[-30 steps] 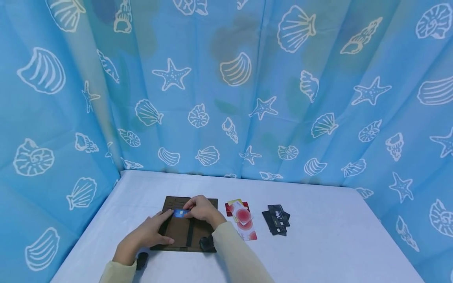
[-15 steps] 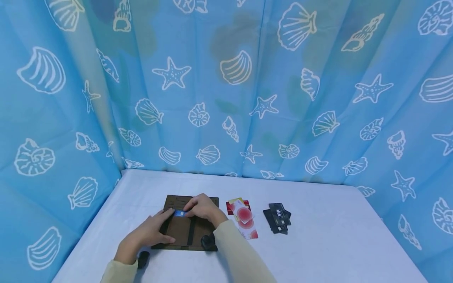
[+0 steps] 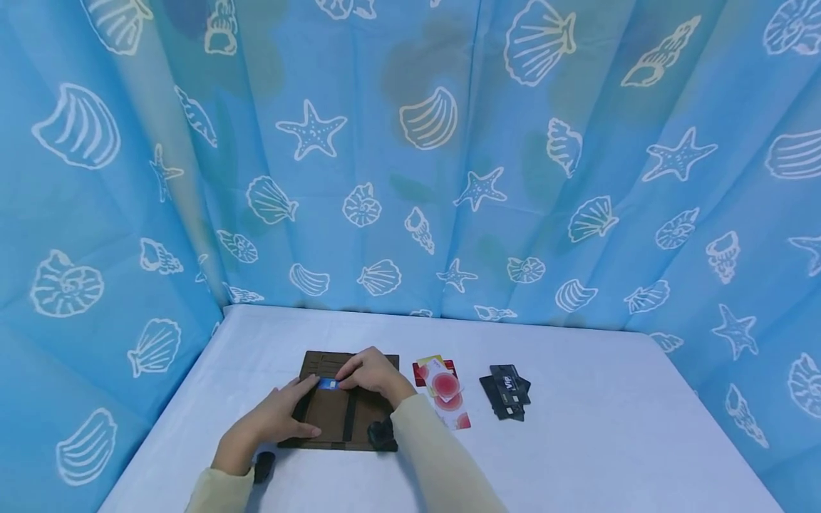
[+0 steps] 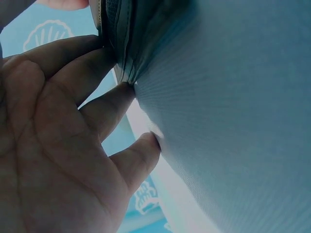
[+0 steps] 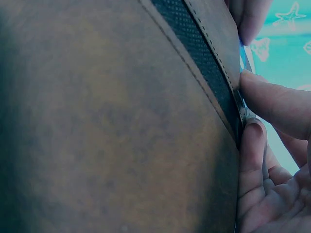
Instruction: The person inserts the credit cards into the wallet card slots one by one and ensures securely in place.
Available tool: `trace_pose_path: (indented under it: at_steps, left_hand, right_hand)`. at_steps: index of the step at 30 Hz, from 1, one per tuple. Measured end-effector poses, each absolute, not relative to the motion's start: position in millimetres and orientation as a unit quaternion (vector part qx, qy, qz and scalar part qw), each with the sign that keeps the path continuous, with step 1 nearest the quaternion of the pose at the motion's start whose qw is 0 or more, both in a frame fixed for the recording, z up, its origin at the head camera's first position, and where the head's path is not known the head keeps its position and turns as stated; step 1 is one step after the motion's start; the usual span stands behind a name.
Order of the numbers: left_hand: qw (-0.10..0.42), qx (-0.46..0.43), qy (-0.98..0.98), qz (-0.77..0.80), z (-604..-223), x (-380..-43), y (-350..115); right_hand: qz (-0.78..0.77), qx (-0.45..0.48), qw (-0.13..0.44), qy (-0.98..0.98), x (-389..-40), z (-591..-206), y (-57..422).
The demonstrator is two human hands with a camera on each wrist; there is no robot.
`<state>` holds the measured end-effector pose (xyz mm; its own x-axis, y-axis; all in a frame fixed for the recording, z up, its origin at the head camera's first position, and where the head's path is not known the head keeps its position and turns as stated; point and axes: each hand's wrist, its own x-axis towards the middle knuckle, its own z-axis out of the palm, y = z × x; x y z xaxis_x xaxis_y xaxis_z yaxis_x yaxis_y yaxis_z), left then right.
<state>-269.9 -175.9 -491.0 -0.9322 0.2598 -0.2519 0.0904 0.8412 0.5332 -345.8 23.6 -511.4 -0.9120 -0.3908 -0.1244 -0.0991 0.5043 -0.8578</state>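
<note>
A brown wallet [image 3: 330,420] with a dark strap down its middle lies spread on the white table. At its upper part sits a small blue card [image 3: 328,384], partly covered by fingers. My right hand [image 3: 372,374] pinches the card's right end between thumb and fingers; the right wrist view shows the thumb [image 5: 277,104] at the wallet's edge and a thin blue sliver beyond. From the left, my left hand [image 3: 276,417] rests on the wallet with fingers extended, the index fingertip at the card's left end. In the left wrist view those fingers [image 4: 107,109] touch the wallet's edge.
Right of the wallet lies an overlapping group of red, yellow and white cards [image 3: 444,387]. Farther right is a pile of black cards [image 3: 507,392], one marked VIP. A blue shell-patterned curtain [image 3: 385,178] stands behind and beside the white table [image 3: 609,427].
The whole scene shifts slightly in the head view as the camera moves. Both hands keep nearly the same pose on the wallet and blue card.
</note>
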Motion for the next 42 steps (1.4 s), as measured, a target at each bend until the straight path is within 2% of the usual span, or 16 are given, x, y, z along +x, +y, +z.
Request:
trace_pose_path:
  at_steps: [42]
  left_hand:
    - [0.151,0.114,0.945,0.265,-496.2,-272.7,-179.1]
  right_hand:
    - [-0.447,-0.17,0.173,0.861,-349.0,-509.4,26.2]
